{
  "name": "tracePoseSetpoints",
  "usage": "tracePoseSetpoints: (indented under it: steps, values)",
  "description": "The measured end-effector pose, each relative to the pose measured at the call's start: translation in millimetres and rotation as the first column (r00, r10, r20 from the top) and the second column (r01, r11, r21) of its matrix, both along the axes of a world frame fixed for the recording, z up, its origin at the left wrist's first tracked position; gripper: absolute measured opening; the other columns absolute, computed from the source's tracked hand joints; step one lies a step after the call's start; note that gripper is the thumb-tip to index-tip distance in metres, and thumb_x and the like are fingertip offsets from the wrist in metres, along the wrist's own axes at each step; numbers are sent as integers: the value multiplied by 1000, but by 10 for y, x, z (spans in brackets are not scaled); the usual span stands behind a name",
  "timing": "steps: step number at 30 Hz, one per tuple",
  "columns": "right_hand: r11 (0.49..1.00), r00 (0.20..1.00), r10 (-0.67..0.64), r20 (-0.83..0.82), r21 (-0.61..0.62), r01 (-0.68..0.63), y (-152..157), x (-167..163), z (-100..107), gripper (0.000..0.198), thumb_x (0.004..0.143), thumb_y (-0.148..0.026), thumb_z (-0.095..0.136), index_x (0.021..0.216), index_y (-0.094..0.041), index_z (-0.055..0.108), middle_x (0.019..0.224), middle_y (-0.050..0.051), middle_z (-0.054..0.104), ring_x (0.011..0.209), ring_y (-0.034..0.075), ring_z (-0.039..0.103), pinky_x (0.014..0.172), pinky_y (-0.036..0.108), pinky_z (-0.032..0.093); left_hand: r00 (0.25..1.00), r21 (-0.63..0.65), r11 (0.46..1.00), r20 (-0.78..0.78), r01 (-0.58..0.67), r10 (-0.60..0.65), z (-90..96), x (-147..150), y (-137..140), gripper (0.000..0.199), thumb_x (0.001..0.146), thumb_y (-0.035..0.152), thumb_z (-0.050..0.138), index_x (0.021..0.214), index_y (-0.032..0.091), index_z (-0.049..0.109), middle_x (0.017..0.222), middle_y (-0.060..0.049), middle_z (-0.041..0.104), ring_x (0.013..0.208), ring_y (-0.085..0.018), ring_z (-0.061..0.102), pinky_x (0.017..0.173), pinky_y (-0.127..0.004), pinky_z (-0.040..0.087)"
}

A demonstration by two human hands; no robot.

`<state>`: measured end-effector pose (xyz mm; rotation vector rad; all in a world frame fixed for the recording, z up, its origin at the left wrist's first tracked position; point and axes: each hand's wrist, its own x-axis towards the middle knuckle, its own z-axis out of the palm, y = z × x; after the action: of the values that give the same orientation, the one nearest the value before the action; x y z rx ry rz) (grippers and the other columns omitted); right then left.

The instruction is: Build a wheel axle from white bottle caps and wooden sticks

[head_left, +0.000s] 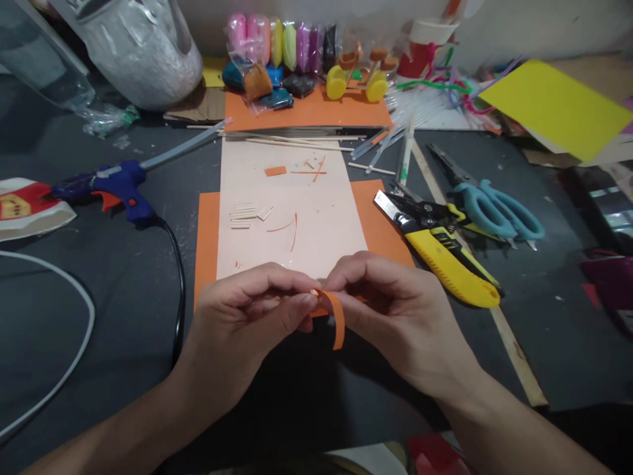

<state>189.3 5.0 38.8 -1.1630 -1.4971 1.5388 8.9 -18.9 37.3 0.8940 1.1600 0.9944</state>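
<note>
My left hand point(257, 310) pinches a small pale stick end point(314, 292) between thumb and forefinger. Against it, my right hand point(395, 310) presses one end of an orange paper strip point(339, 323), whose free end curls downward. Both hands meet over the near edge of a pale sheet point(297, 198) lying on orange paper point(208, 224). Most of the stick is hidden by my fingers. Short cut sticks point(242, 212) lie in a group on the sheet, with thin orange slivers point(295, 231) beside them and a small orange rectangle point(275, 171) farther back.
On the left is a blue glue gun point(119, 188) with its black cable. At right lie a yellow utility knife point(445, 264), blue-handled scissors point(494, 204) and a long wooden strip point(517, 356). Skewers point(297, 142), bagged clay point(277, 46) and a paper cup point(425, 49) are at the back.
</note>
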Motion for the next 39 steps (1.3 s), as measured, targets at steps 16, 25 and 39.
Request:
tracePoseSetpoints:
  steps: [16, 25, 39]
  values:
    - [1000, 1000, -1, -13, -13, 1, -13, 4, -4, 31, 85, -42, 80, 77, -16, 65, 71, 2, 64, 63, 14, 60, 54, 24, 44, 999, 59, 998, 41, 25, -27, -30, 27, -13, 11, 87, 16, 72, 83, 25, 78, 77, 4, 74, 67, -7, 69, 65, -13, 57]
    - [998, 997, 14, -79, -63, -19, 17, 4, -3, 26, 82, -31, 83, 74, -15, 65, 66, -2, 59, 57, 7, 46, 51, 18, 35, 998, 111, 992, -28, 66, -64, -8, 12, -10, 12, 85, 12, 74, 83, 23, 76, 76, 6, 74, 68, -4, 69, 66, -9, 55]
    - [912, 997, -18, 80, 410, -16, -21, -14, -90, 8, 92, -14, 67, 85, -16, 65, 76, -1, 64, 69, 9, 59, 62, 20, 45, 986, 43, 999, 163, 16, -23, -166, 11, -4, 11, 88, 19, 73, 85, 28, 78, 75, 6, 74, 63, -5, 66, 62, -12, 55]
